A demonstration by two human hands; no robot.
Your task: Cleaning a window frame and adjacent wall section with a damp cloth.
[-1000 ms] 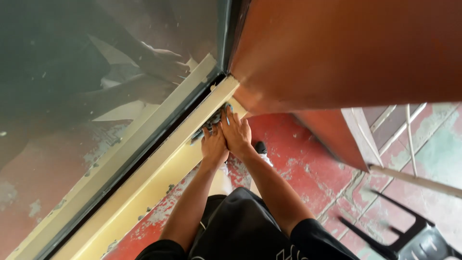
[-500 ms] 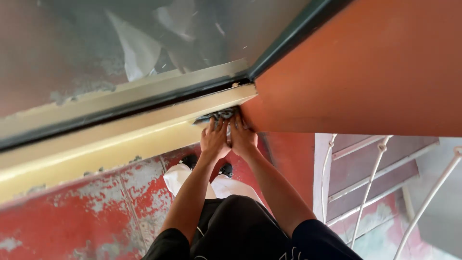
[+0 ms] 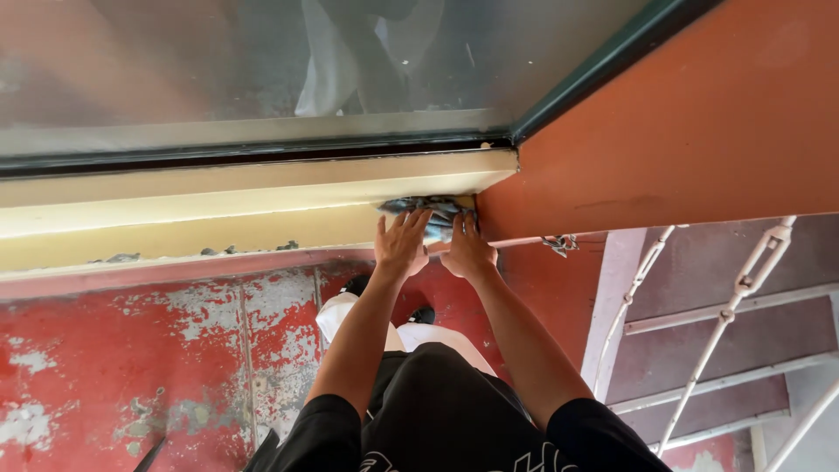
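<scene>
**Both hands pressing a crumpled wad into the corner under the window sill**

Peeling red paint covered the lower wall (image 3: 131, 350), patched with grey where it had flaked, below a cream sill (image 3: 218, 214) and a dusty glass pane (image 3: 175, 70) in a dark green frame (image 3: 603, 70). An orange wall (image 3: 682, 131) met the sill at the right, with a white metal railing (image 3: 725, 315) and steps beyond.

Head view: the left hand (image 3: 402, 245) and the right hand (image 3: 468, 252) sat side by side at that corner, fingers spread flat against a crumpled grey-blue wad (image 3: 428, 214), perhaps cloth or plastic, tucked beneath the sill. Neither grip was closed around it; both palms pushed on it. Judging by this, the wad was mostly lodged, though part bulged out. Small grey debris (image 3: 236, 251) lay along the ledge further left. A short chain (image 3: 555, 243) hung near the right hand.
</scene>
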